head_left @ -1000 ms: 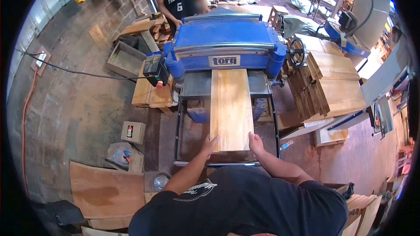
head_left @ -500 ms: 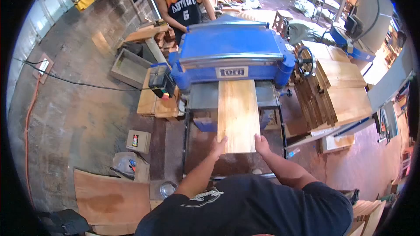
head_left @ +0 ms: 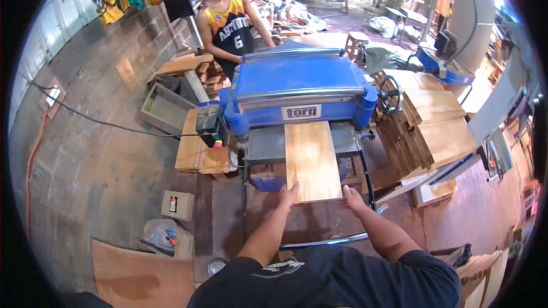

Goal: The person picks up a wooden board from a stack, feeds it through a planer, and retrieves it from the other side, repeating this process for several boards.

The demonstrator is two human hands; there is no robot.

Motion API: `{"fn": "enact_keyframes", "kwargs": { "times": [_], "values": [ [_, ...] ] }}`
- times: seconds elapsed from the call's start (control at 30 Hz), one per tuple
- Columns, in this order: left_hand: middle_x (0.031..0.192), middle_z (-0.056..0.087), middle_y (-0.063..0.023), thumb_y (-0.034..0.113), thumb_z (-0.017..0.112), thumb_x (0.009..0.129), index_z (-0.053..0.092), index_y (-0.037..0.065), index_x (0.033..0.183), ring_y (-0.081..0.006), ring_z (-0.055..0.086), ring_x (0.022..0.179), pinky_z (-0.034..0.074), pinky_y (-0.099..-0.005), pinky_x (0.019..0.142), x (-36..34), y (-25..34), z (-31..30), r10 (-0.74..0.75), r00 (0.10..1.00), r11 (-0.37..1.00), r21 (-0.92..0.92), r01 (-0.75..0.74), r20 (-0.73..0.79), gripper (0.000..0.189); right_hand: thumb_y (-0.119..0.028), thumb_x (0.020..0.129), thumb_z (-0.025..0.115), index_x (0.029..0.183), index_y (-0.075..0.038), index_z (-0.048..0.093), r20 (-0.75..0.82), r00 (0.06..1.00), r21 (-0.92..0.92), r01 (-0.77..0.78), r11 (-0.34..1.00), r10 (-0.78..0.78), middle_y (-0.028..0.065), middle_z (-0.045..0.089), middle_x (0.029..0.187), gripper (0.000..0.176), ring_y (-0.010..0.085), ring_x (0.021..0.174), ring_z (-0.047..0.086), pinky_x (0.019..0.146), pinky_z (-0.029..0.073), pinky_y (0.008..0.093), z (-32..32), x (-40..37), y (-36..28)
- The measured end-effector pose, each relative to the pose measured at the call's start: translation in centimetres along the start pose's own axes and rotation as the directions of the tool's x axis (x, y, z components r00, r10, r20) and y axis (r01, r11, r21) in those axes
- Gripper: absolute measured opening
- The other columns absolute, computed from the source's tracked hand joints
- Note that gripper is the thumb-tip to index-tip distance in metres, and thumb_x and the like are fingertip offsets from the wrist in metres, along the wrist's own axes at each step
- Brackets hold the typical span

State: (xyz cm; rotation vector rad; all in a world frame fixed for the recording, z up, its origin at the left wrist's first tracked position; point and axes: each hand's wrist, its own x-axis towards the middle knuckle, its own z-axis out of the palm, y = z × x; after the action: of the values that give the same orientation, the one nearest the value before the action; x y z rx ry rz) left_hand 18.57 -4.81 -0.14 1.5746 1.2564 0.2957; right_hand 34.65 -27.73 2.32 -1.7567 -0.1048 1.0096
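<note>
A wooden board lies flat with its far end under the blue thickness planer. Its near end sticks out toward me past the grey bed. My left hand grips the left edge near that end, thumb on top and the other fingers hidden beneath. Just off the right near corner, my right hand has its thumb raised and fingers apart, holding nothing. Behind the machine stands a person in a yellow and black jersey, with one hand near the planer's back corner.
Stacked boards stand right of the planer, beside its handwheel. On the left are a switch box with a trailing cable, a wooden crate and a small cardboard box. A brown sheet lies front left.
My right hand has come off the board's edge, while my left hand stays on it. Less of the board shows in front of the planer. The view has tilted up.
</note>
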Motion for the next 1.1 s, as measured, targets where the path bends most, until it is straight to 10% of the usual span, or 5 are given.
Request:
{"fn": "enact_keyframes", "kwargs": {
  "times": [0.6, 0.77, 0.83, 0.9, 1.1],
  "values": [
    [0.083, 0.061, -0.0104, 0.058, 0.049, 0.091, 0.048, 0.005, 0.116, -0.0163, 0.062, 0.067, 0.05, -0.0278, 0.051, -1.8, -0.7, -1.0, -0.141, 0.956, 0.934, -0.285, 0.215, 0.259, 0.059, -0.038, 0.097, 0.049, 0.088, -0.009, 0.057, -0.37, 0.92, 0.253, 0.233, 0.939, -0.129, 0.0027, 0.058, 0.072, 0.031, 0.0123, 0.059, 0.055, 0.055, 0.046, 0.0272, -22.9, -8.7, 6.0],
    [0.085, 0.063, -0.0108, 0.058, 0.043, 0.093, 0.046, 0.008, 0.123, -0.0179, 0.062, 0.066, 0.051, -0.0272, 0.052, -7.8, -5.2, 2.6, -0.283, 0.91, 0.922, -0.177, 0.346, 0.303, 0.059, -0.031, 0.092, 0.059, 0.12, -0.002, 0.05, -0.664, 0.734, 0.266, 0.41, 0.873, -0.143, 0.0074, 0.056, 0.096, 0.041, 0.0138, 0.076, 0.056, 0.063, 0.048, 0.0268, -31.1, -5.6, 2.0],
    [0.085, 0.062, -0.0103, 0.054, 0.044, 0.095, 0.046, 0.008, 0.122, -0.0175, 0.062, 0.065, 0.051, -0.027, 0.052, -10.5, -4.2, 5.6, -0.279, 0.901, 0.942, -0.085, 0.324, 0.333, 0.054, -0.035, 0.082, 0.071, 0.133, 0.0, 0.039, -0.836, 0.41, -0.13, 0.498, 0.857, -0.366, 0.0185, 0.051, 0.121, 0.07, 0.0292, 0.112, 0.051, 0.093, 0.045, 0.038, -35.0, -2.5, 1.9],
    [0.084, 0.062, -0.0094, 0.041, 0.048, 0.097, 0.048, 0.006, 0.121, -0.0158, 0.061, 0.064, 0.051, -0.0266, 0.051, -12.6, -3.2, 8.3, -0.267, 0.882, 0.956, -0.01, 0.294, 0.388, 0.042, -0.039, 0.077, 0.075, 0.139, -0.001, 0.033, -0.775, 0.34, -0.425, 0.343, 0.838, -0.532, 0.0256, 0.037, 0.138, 0.084, 0.0371, 0.131, 0.035, 0.109, 0.03, 0.0428, -37.9, -2.7, -0.2],
    [0.085, 0.063, -0.0071, 0.028, 0.054, 0.096, 0.051, 0.005, 0.12, -0.0112, 0.061, 0.065, 0.05, -0.0246, 0.053, -15.6, 2.4, 14.3, -0.146, 0.849, 0.989, 0.079, 0.123, 0.508, 0.034, -0.037, 0.071, 0.08, 0.145, -0.004, 0.021, -0.69, 0.472, -0.491, 0.252, 0.834, -0.549, 0.0317, 0.02, 0.147, 0.1, 0.0425, 0.14, 0.016, 0.113, 0.021, 0.0449, -40.4, 2.5, -5.1]
  ]
}}
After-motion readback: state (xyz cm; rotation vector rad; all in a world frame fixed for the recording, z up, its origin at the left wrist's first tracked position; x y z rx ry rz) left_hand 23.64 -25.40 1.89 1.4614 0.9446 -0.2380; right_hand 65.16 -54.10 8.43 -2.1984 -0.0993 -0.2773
